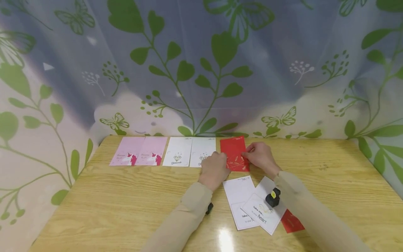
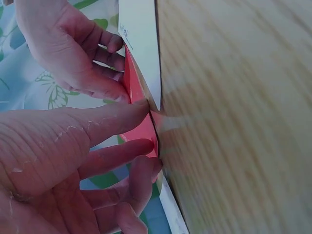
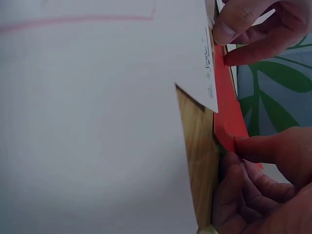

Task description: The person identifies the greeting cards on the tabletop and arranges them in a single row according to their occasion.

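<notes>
A red card [image 1: 233, 154] with fine gold line drawings lies near the table's back edge, slightly turned. My left hand [image 1: 215, 170] holds its near left corner, the thumb [image 2: 127, 116] and fingertips right at the edge. At the opposite side, my right hand [image 1: 262, 157] pinches the right edge between thumb and fingers. Immediately left of the red card is a white card [image 1: 203, 147] with a diamond drawing, partly covered by my left hand. Seen low from the right wrist, the red card [image 3: 225, 97] runs between both hands.
Along the back edge stand in a row two pink unicorn cards [image 1: 126, 148] and another white diamond card [image 1: 177, 150]. Nearer me, two white "heart" cards [image 1: 240, 189] overlap, beside a small red card [image 1: 292, 221] partly under my right sleeve. A leaf-patterned curtain [image 1: 195, 70] hangs behind the wooden table [image 1: 126, 203].
</notes>
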A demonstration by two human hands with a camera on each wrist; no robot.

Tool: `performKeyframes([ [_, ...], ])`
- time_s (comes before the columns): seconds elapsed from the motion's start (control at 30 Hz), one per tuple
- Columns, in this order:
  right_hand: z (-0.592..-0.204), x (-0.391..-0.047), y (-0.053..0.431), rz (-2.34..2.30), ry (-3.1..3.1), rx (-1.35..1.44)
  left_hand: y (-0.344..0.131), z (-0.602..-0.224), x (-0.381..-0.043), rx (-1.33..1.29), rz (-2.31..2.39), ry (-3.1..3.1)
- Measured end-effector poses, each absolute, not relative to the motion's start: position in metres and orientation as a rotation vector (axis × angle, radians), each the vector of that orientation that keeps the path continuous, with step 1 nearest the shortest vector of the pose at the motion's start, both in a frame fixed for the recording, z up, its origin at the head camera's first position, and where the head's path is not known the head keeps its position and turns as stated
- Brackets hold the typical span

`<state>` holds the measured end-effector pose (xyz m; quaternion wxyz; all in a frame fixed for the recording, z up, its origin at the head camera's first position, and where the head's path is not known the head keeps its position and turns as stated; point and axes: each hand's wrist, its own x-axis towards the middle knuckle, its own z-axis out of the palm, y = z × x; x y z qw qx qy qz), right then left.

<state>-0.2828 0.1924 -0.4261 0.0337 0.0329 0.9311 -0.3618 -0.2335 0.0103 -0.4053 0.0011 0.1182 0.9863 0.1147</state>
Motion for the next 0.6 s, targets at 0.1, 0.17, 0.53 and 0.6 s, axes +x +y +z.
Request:
performKeyframes([
  [0.1,-0.4247,-0.2835,0.1897,-1.075,2.875,0.106,0.0097,-0.4057,-0.2348,0.363,0.318,3.094],
  [0.17,-0.4244,-0.2838,0.1892,-1.055,2.878,0.111,0.0098,-0.407,-0.2362,0.364,0.302,3.095],
  [0.53,-0.4258,-0.2875,0.1885,-1.012,2.873,0.118,0.0114,-0.411,-0.2406,0.356,0.319,3.109],
  [0.6,-0.4251,-0.2885,0.1889,-1.024,2.862,0.13,0.0118,-0.4113,-0.2411,0.349,0.312,3.113],
])
